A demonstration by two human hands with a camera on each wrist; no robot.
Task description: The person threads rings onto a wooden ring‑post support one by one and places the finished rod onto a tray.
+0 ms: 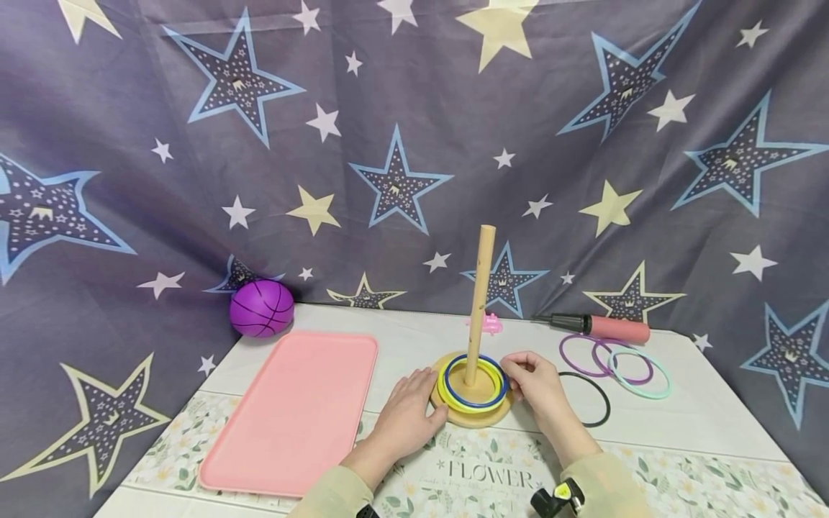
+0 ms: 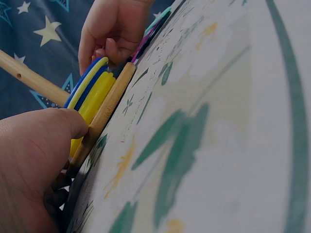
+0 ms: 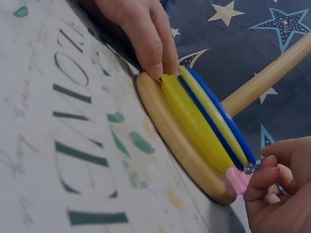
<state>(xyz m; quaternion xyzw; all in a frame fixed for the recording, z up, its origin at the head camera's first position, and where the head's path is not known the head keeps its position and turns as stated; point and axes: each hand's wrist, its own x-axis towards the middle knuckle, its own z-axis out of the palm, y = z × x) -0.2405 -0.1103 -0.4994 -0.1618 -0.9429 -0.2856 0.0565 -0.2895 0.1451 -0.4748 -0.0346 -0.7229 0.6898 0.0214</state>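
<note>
A round wooden base (image 1: 476, 419) with an upright wooden peg (image 1: 481, 302) stands on the table. Yellow rings (image 3: 194, 121) and blue ones are stacked around the peg, with a blue ring (image 1: 476, 405) on top. My left hand (image 1: 408, 414) rests at the base's left edge, fingers extended and thumb (image 2: 75, 124) touching near the rim. On the other side, my right hand (image 1: 537, 378) pinches the stack's right edge at the top blue ring, between thumb and curled index finger. The exact contact is partly hidden by the fingers.
A pink tray (image 1: 291, 414) lies to the left, with a purple ball (image 1: 262, 308) behind it. At right are a black ring (image 1: 609, 410), two purple rings (image 1: 562, 356), a mint ring (image 1: 667, 374) and a red-and-black hand pump (image 1: 618, 329). A small pink toy (image 1: 494, 324) sits behind the peg.
</note>
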